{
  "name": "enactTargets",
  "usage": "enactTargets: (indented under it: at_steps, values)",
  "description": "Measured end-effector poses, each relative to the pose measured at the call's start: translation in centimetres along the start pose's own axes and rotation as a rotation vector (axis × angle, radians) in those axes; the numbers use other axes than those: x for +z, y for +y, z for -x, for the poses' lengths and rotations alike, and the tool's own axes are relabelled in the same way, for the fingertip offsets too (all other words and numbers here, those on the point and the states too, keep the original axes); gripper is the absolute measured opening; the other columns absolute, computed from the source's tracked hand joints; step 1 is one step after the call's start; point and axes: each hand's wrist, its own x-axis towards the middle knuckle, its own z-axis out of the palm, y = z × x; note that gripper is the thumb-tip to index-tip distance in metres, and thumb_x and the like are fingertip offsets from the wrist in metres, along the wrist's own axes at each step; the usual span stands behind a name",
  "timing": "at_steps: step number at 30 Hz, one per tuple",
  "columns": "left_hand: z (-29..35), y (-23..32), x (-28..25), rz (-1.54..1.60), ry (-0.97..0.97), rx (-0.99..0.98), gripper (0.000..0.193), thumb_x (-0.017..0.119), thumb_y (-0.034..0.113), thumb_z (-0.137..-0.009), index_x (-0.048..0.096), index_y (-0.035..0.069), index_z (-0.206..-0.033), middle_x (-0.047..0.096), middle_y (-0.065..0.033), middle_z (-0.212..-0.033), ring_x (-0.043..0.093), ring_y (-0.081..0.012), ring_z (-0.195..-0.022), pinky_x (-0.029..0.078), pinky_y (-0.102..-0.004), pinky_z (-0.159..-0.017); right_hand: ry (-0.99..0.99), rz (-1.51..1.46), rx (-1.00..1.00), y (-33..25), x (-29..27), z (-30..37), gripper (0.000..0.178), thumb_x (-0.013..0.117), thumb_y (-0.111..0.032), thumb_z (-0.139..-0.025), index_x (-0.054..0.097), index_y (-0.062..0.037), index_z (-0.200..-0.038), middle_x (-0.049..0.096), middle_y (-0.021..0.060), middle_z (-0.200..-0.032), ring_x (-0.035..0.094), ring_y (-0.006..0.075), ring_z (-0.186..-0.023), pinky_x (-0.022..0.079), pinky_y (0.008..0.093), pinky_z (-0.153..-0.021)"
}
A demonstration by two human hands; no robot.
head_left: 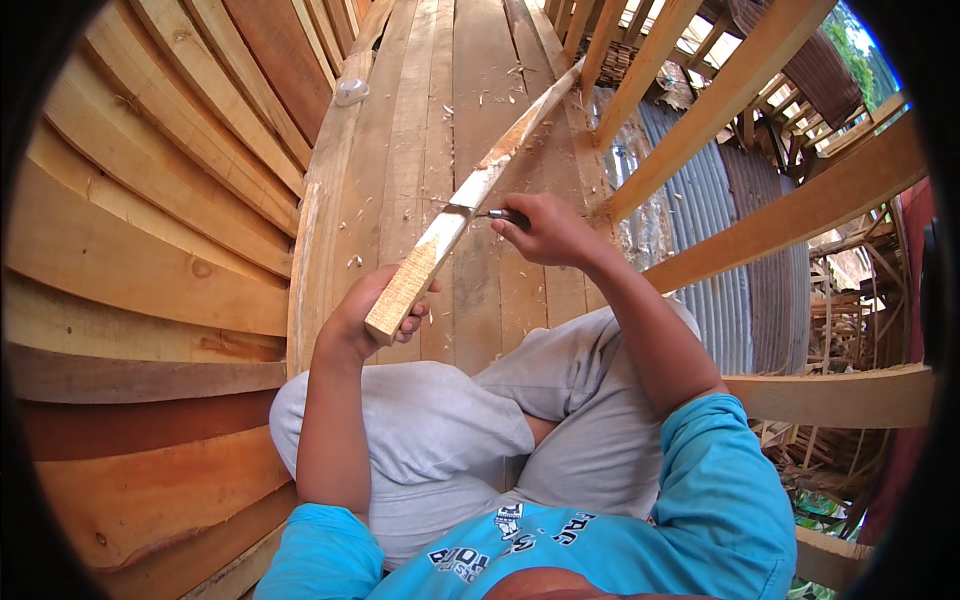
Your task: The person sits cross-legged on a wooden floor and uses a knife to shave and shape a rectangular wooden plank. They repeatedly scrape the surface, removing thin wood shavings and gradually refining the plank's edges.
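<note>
A long squared piece of wood (484, 182) slants away from me, its near end thick and raw, its middle pale and whitish, with a brown patch toward the narrow far end. My left hand (362, 308) is closed around the near end from below and the left. In my right hand (552, 232) is the dark handle of a knife (486, 213). Its thin blade lies across the whitish stretch of the wood and pokes out past the left side. The wood's far tip reaches the slatted railing on the right.
I sit cross-legged on a plank floor (400, 190) strewn with wood shavings. A small whitish, clear object (351, 93) lies at the far left. Slanting boards (170, 250) wall the left; wooden rails (700, 125) stand right, with corrugated metal sheets (700, 220) beyond.
</note>
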Motion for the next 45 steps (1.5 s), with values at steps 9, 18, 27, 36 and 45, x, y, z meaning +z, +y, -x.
enactTargets:
  at_steps: [9, 18, 27, 36, 45]
  values:
    - [-1.8, -2.7, -0.9, -0.480, 0.334, 0.199, 0.050, 0.034, 0.043, -0.104, 0.062, 0.001, -0.103, 0.059, -0.0043, -0.074, 0.057, -0.0103, -0.062, 0.047, -0.0277, -0.055, 0.011, 0.264, 0.358, -0.9, 3.7, -0.1, 0.046, 0.049, -0.036, -0.096, 0.066, -0.0010, -0.072, 0.063, 0.0229, -0.070, 0.064, 0.0387, -0.071, 0.048, 0.0492, -0.066]
    - [-2.3, -3.5, -0.2, -0.939, 0.549, 0.231, 0.060, 0.030, 0.043, -0.106, 0.058, -0.010, -0.104, 0.062, -0.0144, -0.081, 0.058, -0.0214, -0.076, 0.047, -0.0368, -0.073, 0.349, 0.372, 0.007, 0.1, 7.3, -0.1, 0.044, 0.049, -0.029, -0.089, 0.060, -0.0045, -0.053, 0.057, 0.0194, -0.053, 0.058, 0.0393, -0.049, 0.047, 0.0502, -0.050]
    - [-3.5, -2.7, 0.5, -0.969, 0.544, 0.285, 0.061, 0.027, 0.037, -0.106, 0.057, -0.012, -0.086, 0.059, -0.0263, -0.070, 0.061, -0.0370, -0.068, 0.046, -0.0452, -0.069, 0.342, 0.436, 0.054, 2.0, 5.9, -1.1, 0.046, 0.045, -0.027, -0.089, 0.060, -0.0018, -0.054, 0.058, 0.0227, -0.055, 0.060, 0.0404, -0.052, 0.049, 0.0496, -0.054]
    - [-4.8, -3.2, 1.2, -0.971, 0.477, 0.276, 0.058, 0.027, 0.040, -0.105, 0.059, -0.008, -0.106, 0.064, -0.0131, -0.087, 0.060, -0.0212, -0.085, 0.047, -0.0366, -0.079, 0.474, 0.528, 0.204, 4.0, 3.9, -1.4, 0.045, 0.043, -0.029, -0.089, 0.067, -0.0020, -0.061, 0.064, 0.0236, -0.064, 0.065, 0.0412, -0.063, 0.053, 0.0510, -0.064]
    - [-2.1, -3.6, -0.3, -0.666, 0.438, 0.132, 0.054, 0.030, 0.036, -0.105, 0.058, -0.009, -0.114, 0.065, -0.0188, -0.101, 0.061, -0.0242, -0.094, 0.045, -0.0376, -0.088, 0.389, 0.480, 0.225, 0.5, 5.5, -0.1, 0.045, 0.046, -0.029, -0.088, 0.065, -0.0022, -0.058, 0.062, 0.0214, -0.060, 0.063, 0.0399, -0.055, 0.052, 0.0496, -0.056]
